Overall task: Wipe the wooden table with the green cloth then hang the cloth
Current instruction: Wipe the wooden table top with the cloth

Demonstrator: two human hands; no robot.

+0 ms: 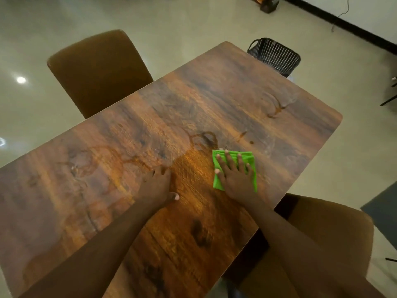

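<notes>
A folded green cloth [251,162] lies flat on the wooden table [150,130], right of its middle. My right hand [234,175] presses on the cloth with its fingers spread straight, covering most of it. My left hand [158,184] rests flat on the bare wood to the left of the cloth, fingers straight and thumb out. Wet streaks and rings show on the tabletop beyond and left of the cloth.
A brown chair [96,72] stands at the table's far left side and another brown chair [322,239] at the near right. A black slatted basket [275,55] sits on the floor past the far corner. Pale glossy floor surrounds the table.
</notes>
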